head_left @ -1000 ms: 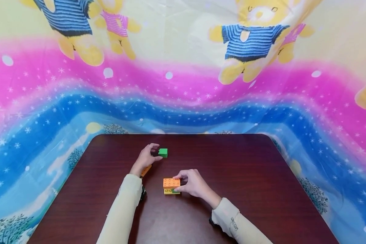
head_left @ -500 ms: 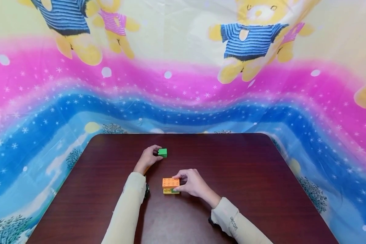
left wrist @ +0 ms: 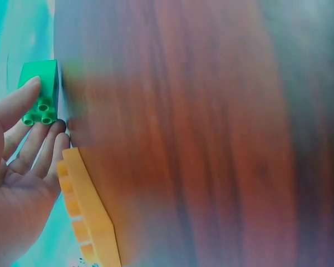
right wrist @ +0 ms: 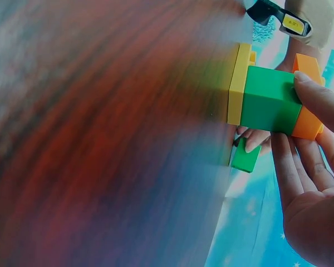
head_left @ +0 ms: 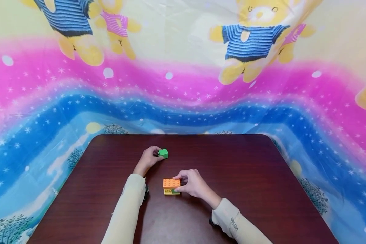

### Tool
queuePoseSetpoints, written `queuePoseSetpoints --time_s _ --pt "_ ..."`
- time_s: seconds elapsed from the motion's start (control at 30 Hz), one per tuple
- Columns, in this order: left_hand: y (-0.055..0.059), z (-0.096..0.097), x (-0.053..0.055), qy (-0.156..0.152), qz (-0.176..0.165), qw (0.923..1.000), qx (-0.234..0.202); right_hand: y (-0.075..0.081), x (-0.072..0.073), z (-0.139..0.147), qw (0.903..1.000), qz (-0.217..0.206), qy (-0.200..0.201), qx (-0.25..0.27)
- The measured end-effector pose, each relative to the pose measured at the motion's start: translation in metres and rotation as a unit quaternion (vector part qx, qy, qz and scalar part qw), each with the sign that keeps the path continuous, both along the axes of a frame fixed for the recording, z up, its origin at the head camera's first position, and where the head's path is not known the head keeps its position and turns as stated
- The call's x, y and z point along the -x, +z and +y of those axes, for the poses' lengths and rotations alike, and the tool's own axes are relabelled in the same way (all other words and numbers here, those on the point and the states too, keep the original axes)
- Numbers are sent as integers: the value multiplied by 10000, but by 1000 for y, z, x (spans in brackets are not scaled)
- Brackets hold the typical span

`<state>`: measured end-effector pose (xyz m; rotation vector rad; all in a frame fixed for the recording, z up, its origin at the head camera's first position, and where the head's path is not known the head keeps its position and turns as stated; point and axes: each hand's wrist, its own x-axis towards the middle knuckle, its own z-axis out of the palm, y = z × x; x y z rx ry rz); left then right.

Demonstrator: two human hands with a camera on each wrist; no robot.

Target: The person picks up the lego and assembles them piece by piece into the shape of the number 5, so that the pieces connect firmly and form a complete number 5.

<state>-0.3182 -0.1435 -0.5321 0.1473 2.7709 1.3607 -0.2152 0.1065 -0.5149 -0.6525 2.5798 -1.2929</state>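
At the table's far side my left hand (head_left: 147, 160) pinches a green toy building brick (head_left: 163, 153) between thumb and fingers. This brick (left wrist: 40, 83) lies on its side, studs towards the palm in the left wrist view. Nearer to me, my right hand (head_left: 194, 183) holds a small stack by thumb and fingers. The stack has an orange brick (head_left: 171, 183) on top, a green block (right wrist: 270, 99) in the middle and a yellow plate (right wrist: 239, 83) at the bottom, on the table. Below the left palm sits an orange-yellow studded piece (left wrist: 92, 214), hidden in the head view.
The dark reddish-brown table (head_left: 247, 169) has rounded far corners. Behind it hangs a colourful curtain (head_left: 186, 84) printed with bears. A black band with a yellow label (right wrist: 292, 23) is on the left wrist.
The left hand has come in against the green brick and closed its thumb and fingers on it. The brick has turned slightly. The right hand and stack stay put.
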Motion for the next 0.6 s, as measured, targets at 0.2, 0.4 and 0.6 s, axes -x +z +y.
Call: queuePoseSetpoints --time_s 0.2,0.4,0.6 --pt "7 -5 -5 -73 85 9999 -117 -1 0 -1 10000 37 -6 -36" --pt "13 -9 -9 -198 258 9995 5 0 -1 -2 10000 -33 -17 36" --pt "16 -15 -16 -218 325 9992 -47 1 -1 -2 10000 -65 -45 -4"
